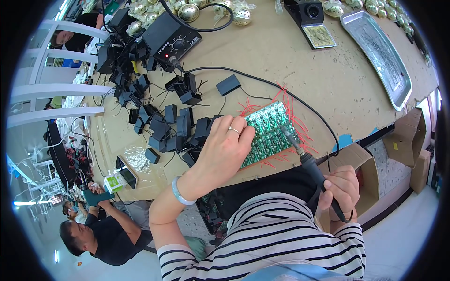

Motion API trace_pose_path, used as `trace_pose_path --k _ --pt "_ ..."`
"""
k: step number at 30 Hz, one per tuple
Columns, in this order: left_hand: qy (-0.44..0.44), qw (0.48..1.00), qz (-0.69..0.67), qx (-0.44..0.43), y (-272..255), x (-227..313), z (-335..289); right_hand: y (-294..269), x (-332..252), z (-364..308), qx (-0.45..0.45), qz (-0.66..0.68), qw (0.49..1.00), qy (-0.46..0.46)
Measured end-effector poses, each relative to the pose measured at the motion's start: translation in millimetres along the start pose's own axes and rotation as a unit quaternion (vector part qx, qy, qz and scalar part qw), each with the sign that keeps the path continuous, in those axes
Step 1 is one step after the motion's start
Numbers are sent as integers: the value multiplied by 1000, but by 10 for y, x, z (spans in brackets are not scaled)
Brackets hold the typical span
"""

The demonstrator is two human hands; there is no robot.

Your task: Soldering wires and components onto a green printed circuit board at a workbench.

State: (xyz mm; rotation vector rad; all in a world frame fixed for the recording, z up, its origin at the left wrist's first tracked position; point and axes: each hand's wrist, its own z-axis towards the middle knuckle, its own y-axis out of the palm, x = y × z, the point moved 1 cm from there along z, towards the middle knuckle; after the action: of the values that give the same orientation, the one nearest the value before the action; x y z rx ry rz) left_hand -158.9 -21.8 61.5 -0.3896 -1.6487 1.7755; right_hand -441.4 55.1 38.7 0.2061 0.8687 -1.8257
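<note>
A green circuit board panel (269, 140) with many soldered spots lies on the table in front of me. Thin red wires fan out from its edges. My left hand (228, 143), with a ring and a light bracelet, rests over the panel's left side. Its fingers are pinched together, and what lies between them is hidden. In my right hand (341, 189) is a soldering iron (311, 169), gripped by its black handle. The iron's tip points up and left, over the right part of the panel; I cannot tell whether it touches.
Black boxes with wires (161, 126) pile up left of the panel; one black box (228, 85) lies behind it. A soldering station (171, 40), iron stand (311, 21) and metal tray (377, 58) stand farther back. Cardboard boxes (372, 175) are at right. A person (110, 234) works at left.
</note>
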Motion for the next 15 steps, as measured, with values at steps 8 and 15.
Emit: trace_pose_path --k 8,15 --pt "-23 1000 15 12 -65 10 -13 29 -7 26 -1 23 1000 1" --pt "-227 947 14 227 -421 -331 86 0 -67 25 26 -28 999 31"
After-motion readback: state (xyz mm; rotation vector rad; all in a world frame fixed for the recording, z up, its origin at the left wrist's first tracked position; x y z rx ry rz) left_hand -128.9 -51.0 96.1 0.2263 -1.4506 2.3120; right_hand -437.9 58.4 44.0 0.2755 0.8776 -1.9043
